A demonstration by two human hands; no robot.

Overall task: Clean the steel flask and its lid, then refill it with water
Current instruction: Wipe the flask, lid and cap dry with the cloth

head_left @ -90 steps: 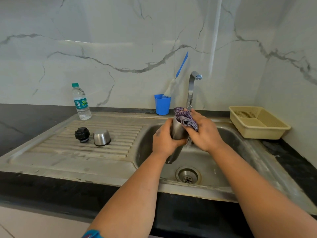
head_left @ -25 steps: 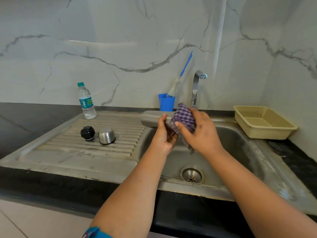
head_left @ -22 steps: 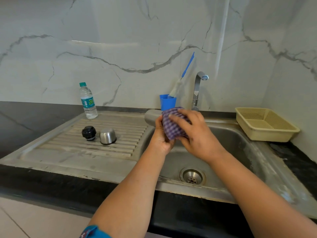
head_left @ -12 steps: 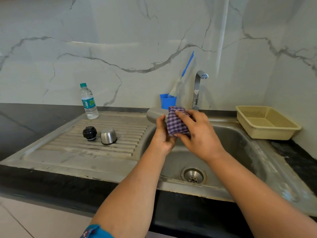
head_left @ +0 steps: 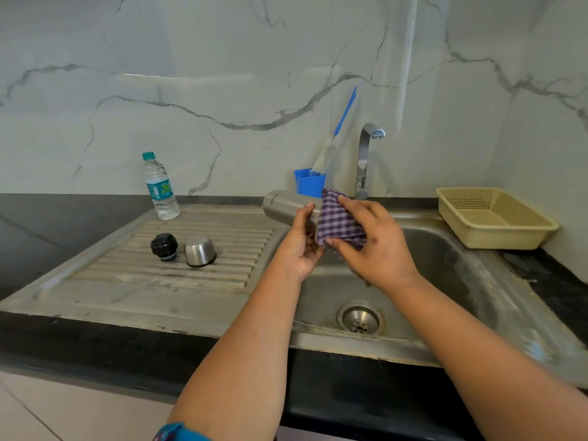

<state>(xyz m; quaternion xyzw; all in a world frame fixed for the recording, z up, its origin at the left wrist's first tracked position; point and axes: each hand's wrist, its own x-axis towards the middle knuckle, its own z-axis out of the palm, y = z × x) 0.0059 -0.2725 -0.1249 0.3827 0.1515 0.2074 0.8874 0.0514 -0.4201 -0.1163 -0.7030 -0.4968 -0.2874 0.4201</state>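
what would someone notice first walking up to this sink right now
The two hands over the basin: the left hand grips a steel flask held sideways, while the right hand presses a purple checked cloth around its end. Next, on the ribbed drainboard to the left, the black stopper and steel cap sit side by side, with a water bottle standing behind them.

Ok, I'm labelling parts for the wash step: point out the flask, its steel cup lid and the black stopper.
flask [head_left: 281,205]: head view, bare steel body left of the cloth.
steel cup lid [head_left: 199,251]: head view, its side wall.
black stopper [head_left: 164,245]: head view, its top.
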